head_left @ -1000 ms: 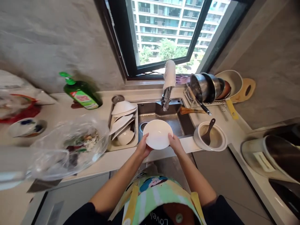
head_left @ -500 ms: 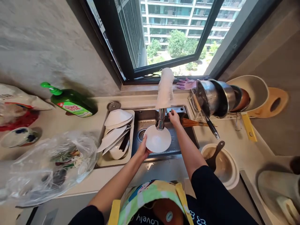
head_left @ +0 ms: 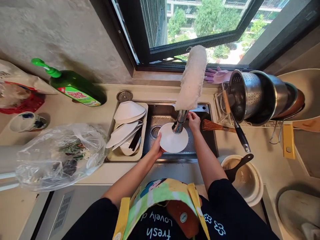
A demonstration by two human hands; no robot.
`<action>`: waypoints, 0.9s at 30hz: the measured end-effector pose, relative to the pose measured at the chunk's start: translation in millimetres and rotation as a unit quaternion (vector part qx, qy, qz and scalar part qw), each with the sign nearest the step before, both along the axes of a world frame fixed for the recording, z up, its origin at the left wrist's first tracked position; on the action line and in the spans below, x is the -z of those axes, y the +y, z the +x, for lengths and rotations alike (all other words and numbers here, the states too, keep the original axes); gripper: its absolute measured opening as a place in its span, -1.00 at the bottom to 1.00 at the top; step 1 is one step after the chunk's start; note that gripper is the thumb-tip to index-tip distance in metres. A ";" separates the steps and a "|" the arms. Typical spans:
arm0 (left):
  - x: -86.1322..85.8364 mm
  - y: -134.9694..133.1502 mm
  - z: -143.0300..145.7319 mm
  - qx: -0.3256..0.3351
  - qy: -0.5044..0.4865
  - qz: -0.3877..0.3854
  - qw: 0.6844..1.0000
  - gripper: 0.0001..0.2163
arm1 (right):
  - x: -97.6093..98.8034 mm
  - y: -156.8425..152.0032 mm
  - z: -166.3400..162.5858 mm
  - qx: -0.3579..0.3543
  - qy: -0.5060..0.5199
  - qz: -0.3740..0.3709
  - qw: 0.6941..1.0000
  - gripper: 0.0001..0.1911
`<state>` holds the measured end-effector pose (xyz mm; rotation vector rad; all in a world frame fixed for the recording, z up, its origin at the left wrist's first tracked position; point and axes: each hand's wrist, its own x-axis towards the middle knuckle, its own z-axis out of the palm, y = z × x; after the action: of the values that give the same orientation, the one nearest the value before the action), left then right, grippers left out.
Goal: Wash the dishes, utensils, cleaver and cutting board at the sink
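The sink is set into the counter below a window. In the sink's left side, a tray carries stacked plates. To the tray's right, a plate sits under the faucet, its near edge in the left hand, with the right hand just beside the faucet. Left of the sink, the counter holds a dish soap bottle, a mug and, in front, a plastic bag. To the right, a rack holds pots, a brush lies before it, and a spatula rests in a bowl nearer the person.
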<state>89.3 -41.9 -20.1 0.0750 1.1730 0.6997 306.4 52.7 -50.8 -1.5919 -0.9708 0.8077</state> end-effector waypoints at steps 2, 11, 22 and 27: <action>4.9 -1.0 -1.9 0.002 -0.002 0.002 1.000 -0.47 | -3.8 -0.6 -1.3 0.002 -0.025 -0.008 1.000 -0.58; 14.5 -1.1 -7.0 0.011 -0.017 0.017 1.000 -0.45 | -24.3 -0.9 -1.7 0.032 -0.093 -0.044 0.994 -0.66; 26.0 7.5 -1.6 0.021 0.015 0.097 0.995 -0.54 | -28.5 -70.6 -88.8 -0.161 0.187 -0.192 0.950 -0.91; 33.5 12.2 -5.5 -0.012 0.064 0.054 0.996 -0.63 | -23.6 -83.2 -56.4 -0.003 -0.057 -0.104 0.993 -0.74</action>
<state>83.9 -29.8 -53.6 0.1990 1.2605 0.7887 250.0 -30.5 -27.3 -1.8315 -0.9996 0.8522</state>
